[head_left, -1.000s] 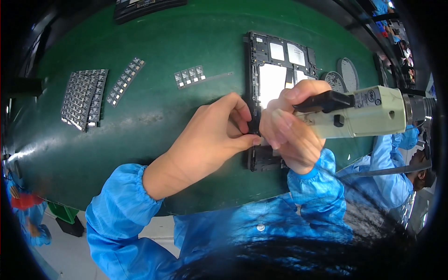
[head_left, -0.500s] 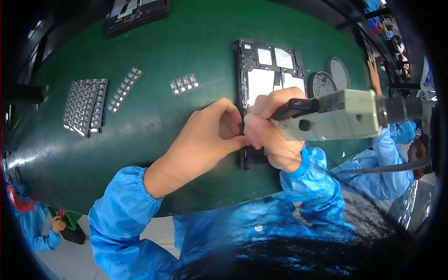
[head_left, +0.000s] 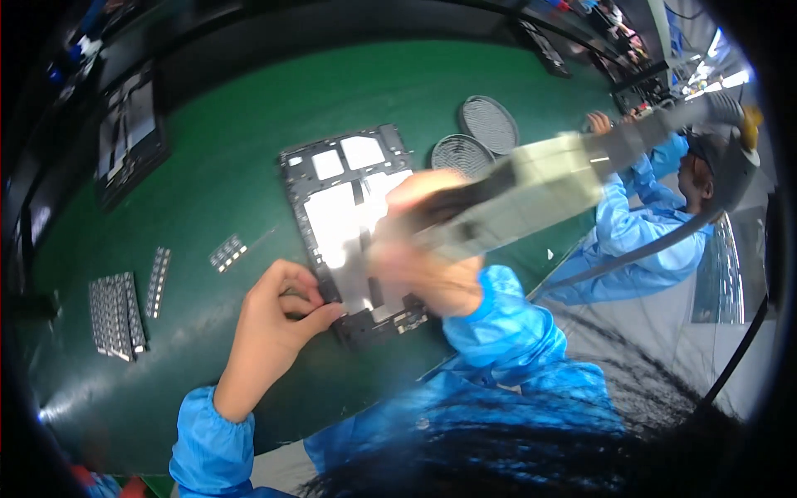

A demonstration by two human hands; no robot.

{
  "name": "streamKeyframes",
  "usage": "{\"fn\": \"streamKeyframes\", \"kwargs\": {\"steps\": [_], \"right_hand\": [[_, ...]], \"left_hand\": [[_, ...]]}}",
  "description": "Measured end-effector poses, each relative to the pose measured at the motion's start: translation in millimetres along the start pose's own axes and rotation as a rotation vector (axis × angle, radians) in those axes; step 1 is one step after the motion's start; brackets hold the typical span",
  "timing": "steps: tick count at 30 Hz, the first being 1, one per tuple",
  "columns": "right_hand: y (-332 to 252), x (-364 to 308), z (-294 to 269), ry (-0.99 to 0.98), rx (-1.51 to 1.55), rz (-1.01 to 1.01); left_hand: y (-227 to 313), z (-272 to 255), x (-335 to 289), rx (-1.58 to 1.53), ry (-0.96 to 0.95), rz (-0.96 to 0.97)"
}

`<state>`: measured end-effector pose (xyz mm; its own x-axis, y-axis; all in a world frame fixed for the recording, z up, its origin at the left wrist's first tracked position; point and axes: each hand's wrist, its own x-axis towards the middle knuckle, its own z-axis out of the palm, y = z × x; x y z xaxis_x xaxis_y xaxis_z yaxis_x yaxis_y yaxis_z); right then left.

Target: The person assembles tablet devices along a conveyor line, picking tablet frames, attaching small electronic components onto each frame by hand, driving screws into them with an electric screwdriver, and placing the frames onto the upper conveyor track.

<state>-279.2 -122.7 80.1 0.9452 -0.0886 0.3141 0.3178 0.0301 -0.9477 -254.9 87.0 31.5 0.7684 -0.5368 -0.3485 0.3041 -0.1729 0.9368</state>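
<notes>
On the green bench (head_left: pixel 224 183), the opened flat device (head_left: pixel 349 178) lies askew, and the left hand (head_left: pixel 278 311) is half curled at its left edge, thumb and fingers slightly parted; whether they pinch anything, I can't tell! The right hand (head_left: pixel 427 270), a blur, wraps the pale power tool (head_left: pixel 531 195) above it. Here's the danger: with its tip out of sight, a slip could scratch the bright plate (head_left: pixel 332 228), or a loose left hold could let everything skid.

The left grip (head_left: pixel 281 315) touches a black device frame (head_left: pixel 343 173); the blurred right grip (head_left: pixel 419 270) holds a pale power tool (head_left: pixel 544 187).
</notes>
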Motion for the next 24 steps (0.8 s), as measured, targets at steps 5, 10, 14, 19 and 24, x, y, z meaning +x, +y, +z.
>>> {"fn": "streamKeyframes", "kwargs": {"steps": [5,10,14,19,24], "right_hand": [[9.8,20.8,-106.7,0.377,0.135,-0.237],[28.3,28.8,-143.1,0.491,0.157,-0.239],[42.2,33.6,-148.5,0.496,0.009,-0.208],[43.8,38.1,-156.4,0.471,-0.019,-0.182],[43.9,37.3,-155.9,0.493,-0.017,-0.14]], "left_hand": [[12.1,6.8,3.4,0.006,0.001,-0.094],[12.7,8.5,3.6,-0.031,0.014,-0.136],[13.0,11.2,6.5,-0.049,0.057,-0.197],[19.7,12.7,9.5,-0.003,0.019,-0.168],[14.6,8.0,12.5,-0.018,-0.016,-0.226]]}}
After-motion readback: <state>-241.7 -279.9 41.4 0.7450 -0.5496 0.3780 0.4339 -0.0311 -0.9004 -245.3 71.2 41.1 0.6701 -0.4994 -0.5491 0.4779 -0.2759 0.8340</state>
